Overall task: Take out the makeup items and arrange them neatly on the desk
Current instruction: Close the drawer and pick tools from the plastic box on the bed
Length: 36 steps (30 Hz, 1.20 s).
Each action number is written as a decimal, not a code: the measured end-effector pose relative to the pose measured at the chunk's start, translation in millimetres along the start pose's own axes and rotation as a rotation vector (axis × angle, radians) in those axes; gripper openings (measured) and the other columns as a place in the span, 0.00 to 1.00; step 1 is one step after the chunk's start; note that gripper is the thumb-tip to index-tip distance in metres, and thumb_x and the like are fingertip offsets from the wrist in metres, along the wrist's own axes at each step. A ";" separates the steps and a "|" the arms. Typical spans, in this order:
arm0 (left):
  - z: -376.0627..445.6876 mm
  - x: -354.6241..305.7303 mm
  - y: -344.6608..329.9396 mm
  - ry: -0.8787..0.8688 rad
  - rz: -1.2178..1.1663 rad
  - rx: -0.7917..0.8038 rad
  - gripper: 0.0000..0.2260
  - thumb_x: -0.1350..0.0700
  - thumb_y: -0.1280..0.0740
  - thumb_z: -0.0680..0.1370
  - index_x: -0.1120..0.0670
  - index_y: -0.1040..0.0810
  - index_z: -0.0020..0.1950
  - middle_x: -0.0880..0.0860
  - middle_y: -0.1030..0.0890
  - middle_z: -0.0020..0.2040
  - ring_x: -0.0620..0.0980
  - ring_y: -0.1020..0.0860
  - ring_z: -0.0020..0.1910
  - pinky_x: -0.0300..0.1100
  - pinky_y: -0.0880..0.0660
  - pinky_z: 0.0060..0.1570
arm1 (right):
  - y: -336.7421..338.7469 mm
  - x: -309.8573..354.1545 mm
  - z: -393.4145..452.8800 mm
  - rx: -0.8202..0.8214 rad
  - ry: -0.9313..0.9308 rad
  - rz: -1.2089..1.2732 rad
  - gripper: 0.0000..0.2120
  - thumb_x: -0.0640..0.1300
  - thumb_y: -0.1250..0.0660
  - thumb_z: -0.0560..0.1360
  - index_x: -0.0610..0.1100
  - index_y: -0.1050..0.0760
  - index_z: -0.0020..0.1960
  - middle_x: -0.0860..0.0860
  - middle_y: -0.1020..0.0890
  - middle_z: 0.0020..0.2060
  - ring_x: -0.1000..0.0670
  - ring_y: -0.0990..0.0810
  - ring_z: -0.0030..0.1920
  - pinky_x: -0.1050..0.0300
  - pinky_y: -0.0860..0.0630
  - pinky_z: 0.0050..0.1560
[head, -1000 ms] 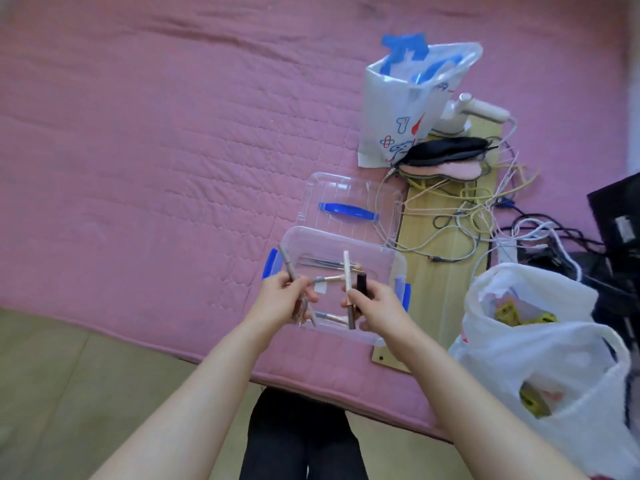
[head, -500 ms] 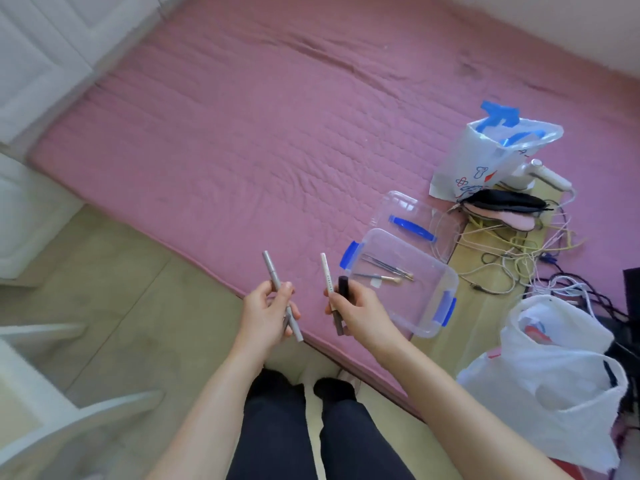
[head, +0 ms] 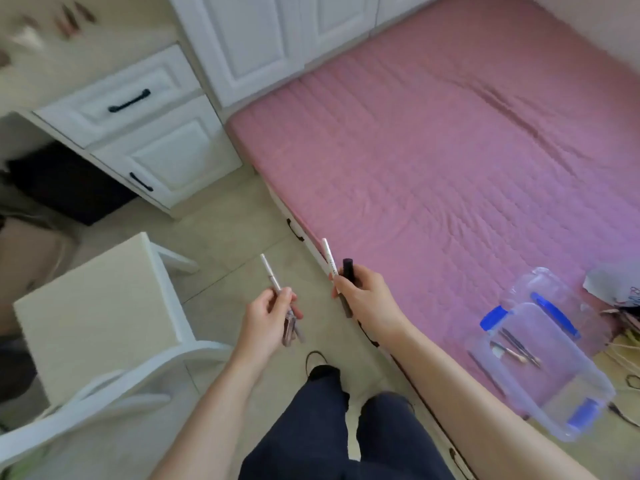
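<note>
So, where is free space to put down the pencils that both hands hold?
The white chair seat, left of the left hand, is bare. The pink quilted mattress is bare from the white cabinets to the clear plastic box. The beige desk top already holds blurred items at its far left.

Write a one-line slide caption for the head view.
Left hand and right hand each hold slim makeup pencils above the floor, the clear storage box left on the pink bed.

chair (head: 97,306) left, box (head: 540,368) right on bed (head: 433,150)
</note>
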<state>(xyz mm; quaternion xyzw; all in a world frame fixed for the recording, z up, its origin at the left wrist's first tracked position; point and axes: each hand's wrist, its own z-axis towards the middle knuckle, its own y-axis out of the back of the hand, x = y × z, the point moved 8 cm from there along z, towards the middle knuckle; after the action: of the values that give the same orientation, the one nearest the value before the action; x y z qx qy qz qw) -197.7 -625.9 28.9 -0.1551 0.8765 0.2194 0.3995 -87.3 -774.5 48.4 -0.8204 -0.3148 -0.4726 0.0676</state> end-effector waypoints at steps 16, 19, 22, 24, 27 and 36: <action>87.8 -53.4 150.9 0.021 -0.197 -0.294 0.13 0.52 0.39 0.81 0.59 0.24 0.41 0.54 0.18 0.35 0.42 0.26 0.23 0.32 0.32 0.22 | -152.5 113.4 114.4 0.267 -0.121 0.025 0.07 0.44 0.37 0.78 0.42 0.23 0.50 0.51 0.20 0.35 0.51 0.25 0.35 0.55 0.26 0.36; 119.3 -73.1 168.1 0.046 -0.272 -0.309 0.12 0.54 0.39 0.81 0.59 0.24 0.42 0.57 0.17 0.37 0.43 0.25 0.24 0.34 0.30 0.22 | -165.7 142.0 148.9 0.292 -0.119 -0.010 0.07 0.43 0.37 0.77 0.41 0.23 0.50 0.50 0.20 0.35 0.52 0.26 0.33 0.57 0.28 0.33; 156.5 -98.7 183.9 0.077 -0.358 -0.301 0.11 0.55 0.38 0.81 0.60 0.24 0.44 0.58 0.17 0.37 0.45 0.24 0.26 0.36 0.27 0.24 | -176.5 173.9 186.2 0.312 -0.102 -0.016 0.07 0.42 0.37 0.77 0.41 0.23 0.50 0.49 0.20 0.36 0.53 0.27 0.30 0.60 0.31 0.29; 179.8 -118.2 196.7 0.083 -0.382 -0.309 0.11 0.55 0.38 0.81 0.61 0.24 0.44 0.56 0.17 0.37 0.45 0.23 0.26 0.36 0.26 0.25 | -181.7 193.8 210.7 0.310 -0.114 -0.043 0.06 0.43 0.37 0.77 0.42 0.23 0.49 0.49 0.20 0.36 0.53 0.27 0.30 0.61 0.30 0.28; 211.2 -143.0 219.6 0.075 -0.369 -0.346 0.11 0.54 0.38 0.81 0.60 0.22 0.46 0.54 0.16 0.36 0.44 0.21 0.27 0.35 0.25 0.26 | -192.2 227.0 247.3 0.312 -0.087 -0.127 0.06 0.44 0.37 0.77 0.43 0.24 0.49 0.51 0.20 0.36 0.55 0.26 0.32 0.62 0.28 0.30; 298.7 -186.0 285.5 0.078 -0.344 -0.425 0.11 0.53 0.39 0.81 0.56 0.22 0.44 0.52 0.16 0.36 0.39 0.25 0.24 0.31 0.31 0.23 | -244.4 307.1 340.1 0.340 0.036 -0.259 0.05 0.44 0.37 0.77 0.43 0.24 0.47 0.51 0.19 0.37 0.55 0.25 0.33 0.59 0.27 0.35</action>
<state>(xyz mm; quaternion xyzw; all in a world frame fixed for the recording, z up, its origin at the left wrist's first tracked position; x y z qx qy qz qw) -18.9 -211.8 71.7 -0.3903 0.7863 0.3211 0.3553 129.2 -302.9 68.9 -0.7412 -0.4917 -0.4320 0.1493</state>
